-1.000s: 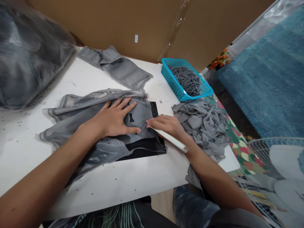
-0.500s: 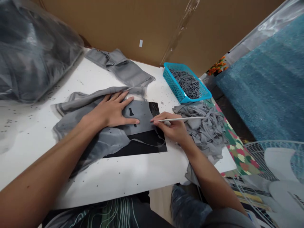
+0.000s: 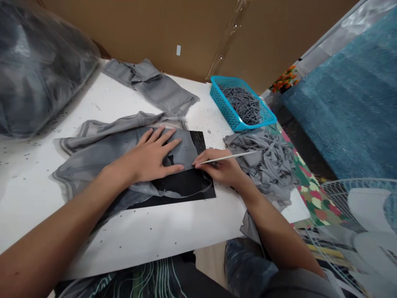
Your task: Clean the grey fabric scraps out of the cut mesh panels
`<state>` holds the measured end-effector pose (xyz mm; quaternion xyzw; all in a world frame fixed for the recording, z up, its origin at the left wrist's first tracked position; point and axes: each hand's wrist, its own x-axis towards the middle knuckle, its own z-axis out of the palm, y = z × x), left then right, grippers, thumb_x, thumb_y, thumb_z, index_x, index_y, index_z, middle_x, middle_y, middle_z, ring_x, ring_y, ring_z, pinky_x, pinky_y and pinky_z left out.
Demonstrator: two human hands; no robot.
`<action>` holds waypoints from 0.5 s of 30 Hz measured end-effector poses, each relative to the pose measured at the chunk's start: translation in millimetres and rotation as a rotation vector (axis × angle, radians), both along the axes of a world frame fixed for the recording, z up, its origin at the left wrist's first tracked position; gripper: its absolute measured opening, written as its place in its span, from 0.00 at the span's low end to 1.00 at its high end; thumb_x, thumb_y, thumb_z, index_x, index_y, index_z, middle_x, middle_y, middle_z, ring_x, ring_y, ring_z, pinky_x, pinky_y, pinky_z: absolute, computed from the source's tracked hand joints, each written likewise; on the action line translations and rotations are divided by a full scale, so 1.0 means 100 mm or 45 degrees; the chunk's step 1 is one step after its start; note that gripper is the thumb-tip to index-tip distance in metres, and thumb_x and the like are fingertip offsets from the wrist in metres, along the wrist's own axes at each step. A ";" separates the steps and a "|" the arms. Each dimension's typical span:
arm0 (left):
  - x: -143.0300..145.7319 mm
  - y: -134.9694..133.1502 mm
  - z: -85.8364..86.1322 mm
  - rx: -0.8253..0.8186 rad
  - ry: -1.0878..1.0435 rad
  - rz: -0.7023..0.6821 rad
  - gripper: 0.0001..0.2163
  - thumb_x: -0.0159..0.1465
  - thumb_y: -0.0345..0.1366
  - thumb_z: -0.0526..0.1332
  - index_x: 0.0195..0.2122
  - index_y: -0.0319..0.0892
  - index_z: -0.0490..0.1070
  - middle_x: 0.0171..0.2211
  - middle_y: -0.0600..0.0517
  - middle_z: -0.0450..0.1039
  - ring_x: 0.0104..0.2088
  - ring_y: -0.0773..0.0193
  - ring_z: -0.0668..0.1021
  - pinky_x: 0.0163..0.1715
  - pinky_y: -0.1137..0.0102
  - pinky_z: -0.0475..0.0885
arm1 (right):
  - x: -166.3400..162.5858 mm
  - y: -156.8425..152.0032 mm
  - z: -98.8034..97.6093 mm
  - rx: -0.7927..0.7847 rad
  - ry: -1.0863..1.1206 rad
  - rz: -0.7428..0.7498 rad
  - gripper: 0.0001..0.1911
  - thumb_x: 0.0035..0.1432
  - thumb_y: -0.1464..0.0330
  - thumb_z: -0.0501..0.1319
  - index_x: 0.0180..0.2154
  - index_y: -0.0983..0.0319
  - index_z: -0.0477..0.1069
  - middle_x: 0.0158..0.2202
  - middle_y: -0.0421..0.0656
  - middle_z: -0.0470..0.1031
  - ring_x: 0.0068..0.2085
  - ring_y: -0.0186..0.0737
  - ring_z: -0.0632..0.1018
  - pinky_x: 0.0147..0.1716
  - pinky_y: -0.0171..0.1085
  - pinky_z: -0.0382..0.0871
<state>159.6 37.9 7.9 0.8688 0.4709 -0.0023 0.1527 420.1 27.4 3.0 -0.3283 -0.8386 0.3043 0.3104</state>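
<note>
My left hand point(image 3: 153, 155) lies with fingers spread on thin grey fabric point(image 3: 105, 151), holding it flat over a black sheet point(image 3: 182, 184). A dark cut-out shows in the fabric between its thumb and forefinger. In my right hand point(image 3: 221, 167), a thin pale stick-like tool point(image 3: 240, 155) is pinched near its tip, which meets the fabric's lower right corner. What kind of tip it has is too small to tell. A narrow loose fabric strip point(image 3: 186, 194) curves across the black sheet below that corner. More fabric bunches to the left, partly beneath my left forearm.
A blue basket point(image 3: 228, 109) of thin grey strips stands at the back right, with a heap of grey scraps point(image 3: 268, 165) before it. Folded grey fabric point(image 3: 167, 91) lies at the back. A large plastic bag point(image 3: 40, 78) bulges at left; a cardboard wall point(image 3: 124, 29) stands behind.
The tool tip has moved down the fabric's right edge to its lower corner. The loose strip lies further from the fabric, baring more black sheet. My left hand covers more of the cut-outs.
</note>
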 end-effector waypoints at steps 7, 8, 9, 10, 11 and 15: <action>0.00 0.02 0.03 -0.041 0.006 0.011 0.44 0.67 0.67 0.50 0.77 0.45 0.48 0.78 0.48 0.33 0.77 0.42 0.38 0.73 0.47 0.36 | 0.02 0.00 0.02 -0.013 -0.052 0.014 0.07 0.67 0.68 0.64 0.35 0.59 0.79 0.36 0.46 0.85 0.39 0.43 0.84 0.42 0.42 0.78; 0.00 0.02 0.03 -0.041 0.003 0.012 0.44 0.67 0.67 0.50 0.77 0.45 0.48 0.78 0.47 0.33 0.77 0.42 0.38 0.73 0.47 0.36 | 0.02 0.00 0.02 -0.014 -0.053 0.014 0.07 0.67 0.68 0.64 0.35 0.59 0.79 0.36 0.46 0.85 0.39 0.42 0.84 0.42 0.42 0.78; 0.00 0.02 0.02 -0.040 0.001 0.013 0.44 0.67 0.67 0.50 0.77 0.45 0.48 0.78 0.47 0.34 0.77 0.42 0.38 0.73 0.46 0.36 | 0.02 0.00 0.02 -0.014 -0.050 0.014 0.07 0.67 0.68 0.64 0.35 0.59 0.79 0.36 0.46 0.85 0.39 0.42 0.84 0.42 0.42 0.78; 0.00 0.02 0.02 -0.038 -0.001 0.015 0.44 0.67 0.67 0.50 0.77 0.45 0.48 0.78 0.47 0.34 0.77 0.42 0.38 0.73 0.46 0.37 | 0.02 0.00 0.02 -0.012 -0.044 0.017 0.07 0.67 0.68 0.64 0.35 0.59 0.79 0.36 0.46 0.85 0.39 0.42 0.84 0.41 0.42 0.78; 0.00 0.02 0.02 -0.034 0.000 0.017 0.44 0.67 0.67 0.50 0.77 0.45 0.49 0.78 0.47 0.34 0.77 0.42 0.38 0.73 0.46 0.37 | 0.02 0.00 0.02 -0.010 -0.039 0.020 0.06 0.67 0.68 0.64 0.35 0.59 0.79 0.36 0.46 0.85 0.39 0.42 0.84 0.41 0.42 0.78; 0.00 0.01 0.01 -0.022 0.002 0.017 0.44 0.67 0.67 0.50 0.76 0.45 0.49 0.78 0.46 0.36 0.77 0.41 0.39 0.73 0.46 0.38 | 0.02 0.01 0.02 -0.006 -0.029 0.025 0.06 0.67 0.68 0.65 0.35 0.59 0.79 0.36 0.46 0.85 0.39 0.42 0.84 0.42 0.42 0.79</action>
